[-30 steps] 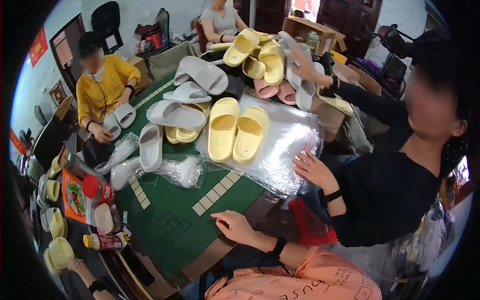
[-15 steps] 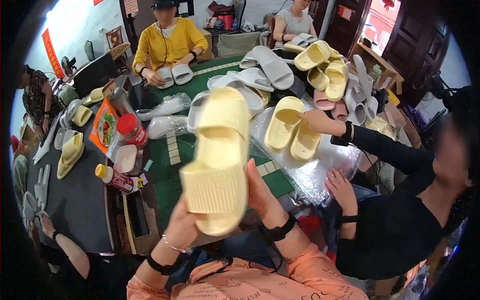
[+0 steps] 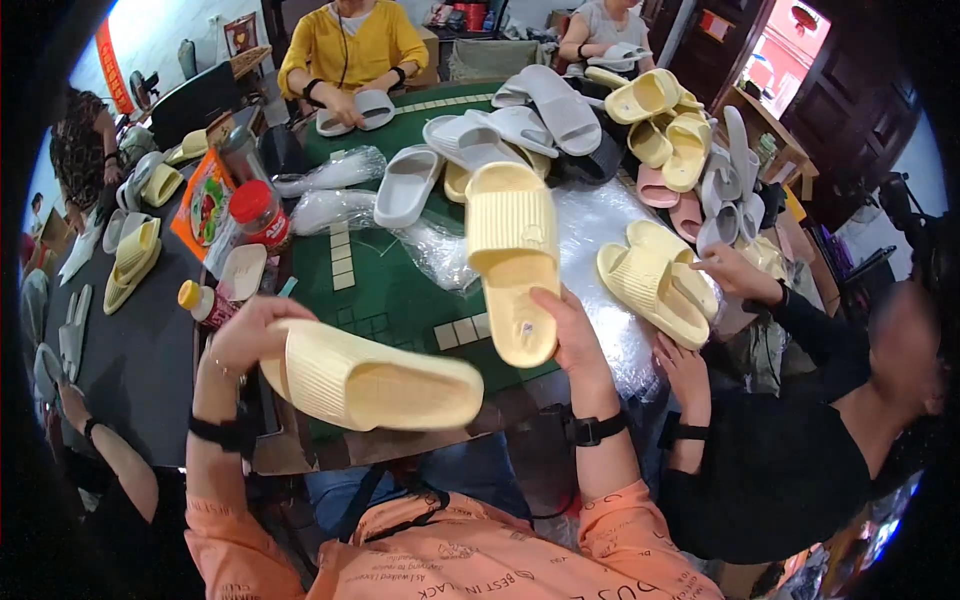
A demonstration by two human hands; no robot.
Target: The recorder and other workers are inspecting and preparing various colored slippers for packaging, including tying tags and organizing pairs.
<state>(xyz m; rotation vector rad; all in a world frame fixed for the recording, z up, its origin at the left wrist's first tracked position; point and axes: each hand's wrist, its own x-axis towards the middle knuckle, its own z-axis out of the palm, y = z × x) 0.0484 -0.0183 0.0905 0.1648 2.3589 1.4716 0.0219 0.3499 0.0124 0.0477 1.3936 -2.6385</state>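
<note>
My left hand (image 3: 245, 338) grips a pale yellow slipper (image 3: 325, 380) by its toe end, the heel pointing right. It is tilted, its ribbed strap facing up. In my right hand (image 3: 575, 335) is a second pale yellow slipper (image 3: 512, 228), held upright by the heel with the toe pointing away from me. Both are in the air over the near part of a green table (image 3: 380, 270), apart from each other. Clear plastic bags (image 3: 435, 250) lie behind them, beside a grey slipper (image 3: 408, 188).
A co-worker on the right has a hand (image 3: 740, 272) at another yellow pair (image 3: 655, 285) on clear plastic sheets. Grey, yellow and pink slippers pile up (image 3: 560, 120) at the back right. Jars, including one with a red lid (image 3: 258, 212), stand left. Two people sit across.
The yellow slippers, held together before, are now apart, one in each hand. My left hand has moved left and my right hand right. The co-worker's yellow pair has shifted right and been turned.
</note>
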